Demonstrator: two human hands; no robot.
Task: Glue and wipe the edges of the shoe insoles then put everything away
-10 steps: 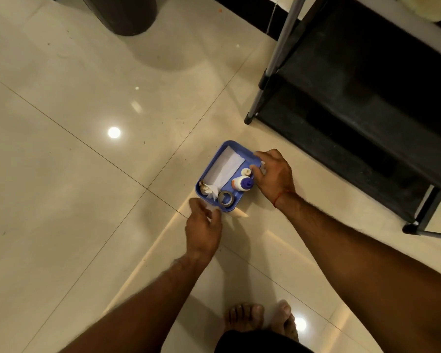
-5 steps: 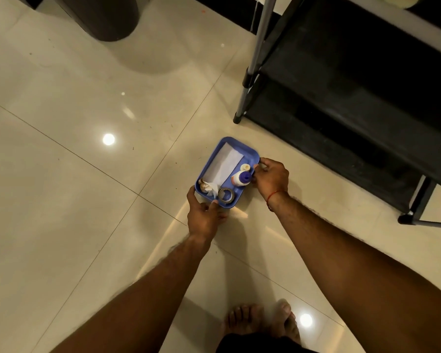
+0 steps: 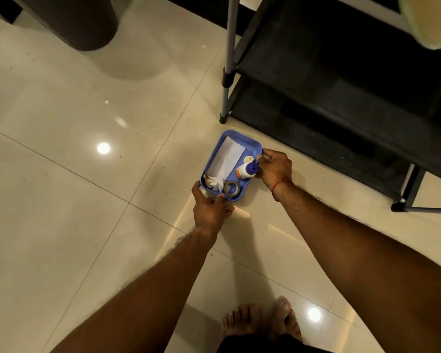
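Low over the glossy cream tiled floor [image 3: 61, 200], beside a black shelf rack with grey metal legs [image 3: 341, 85], the left hand [image 3: 210, 210] grips the near corner of a blue plastic tray [image 3: 252, 143] and the right hand [image 3: 275, 168] grips its right edge. A blue-capped white glue bottle [image 3: 245, 171] lies inside.

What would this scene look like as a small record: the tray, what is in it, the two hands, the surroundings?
Tray: blue plastic tray, low over glossy beige tiled floor; resting or lifted, cannot tell
Contents: folded white paper sheet; white glue bottle with blue cap, lying on its side; grey tape roll; crumpled stained tissue
Left hand: grips the tray's near edge
Right hand: grips its right edge
Nearby: black shelf rack with grey metal legs
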